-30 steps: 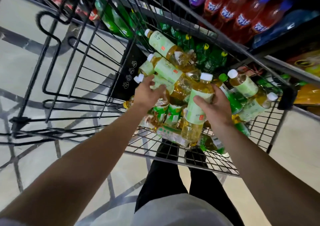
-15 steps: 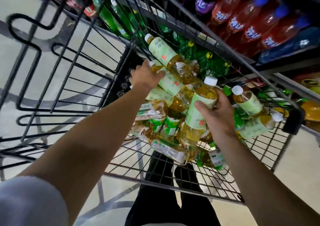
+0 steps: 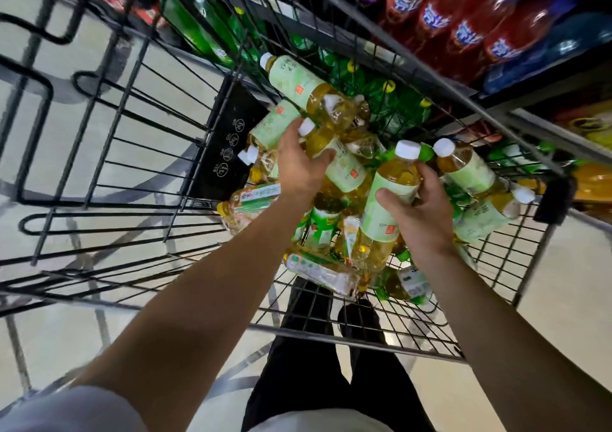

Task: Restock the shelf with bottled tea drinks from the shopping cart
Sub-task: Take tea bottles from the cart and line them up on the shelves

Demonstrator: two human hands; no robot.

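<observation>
The right hand (image 3: 422, 213) grips one tea bottle (image 3: 385, 200) around its pale green label, thumb across the front and fingers curled behind; the bottle stands nearly upright, white cap on top, amber tea showing above and below the label. The left hand (image 3: 299, 166) is wrapped round a second tea bottle (image 3: 334, 158) that lies tilted, its white cap just beside the knuckles and its base pointing toward the cart's right side. Both bottles sit within the heap of tea bottles (image 3: 318, 233) — piled against the cart's near right corner, lying at all angles, some with brighter green labels; one more bottle (image 3: 308, 90) lies across the top of the heap near the far wall, and two others (image 3: 463, 166) lean at the right edge. The shopping cart (image 3: 109, 153) is black wire; its left half shows only bare mesh and the floor through it. Beyond the far wall stands the shelf (image 3: 536, 123), with red soda bottles (image 3: 463, 24) above and green bottles (image 3: 212, 31) lower down. Below the cart, dark trousers (image 3: 308, 365) and shoes are visible.
</observation>
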